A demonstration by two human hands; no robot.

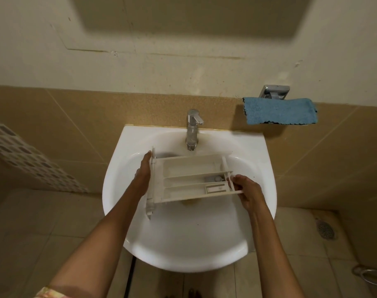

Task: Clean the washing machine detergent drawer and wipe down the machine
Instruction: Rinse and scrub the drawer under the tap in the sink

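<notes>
A white plastic detergent drawer (183, 179) with three long compartments is held level over the basin of a white sink (183, 239), below the tap. My left hand (143, 175) lies flat against the drawer's front panel at its left end, fingers straight. My right hand (246, 192) grips the drawer's right end, fingers curled round its rear edge. A small grey insert sits in the middle compartment near my right hand. The washing machine is out of view.
A chrome tap (193, 130) stands at the back of the sink, with no water running. A blue cloth (280, 111) hangs from a chrome wall holder (273, 91) at the upper right. A floor drain (325, 230) lies at the right.
</notes>
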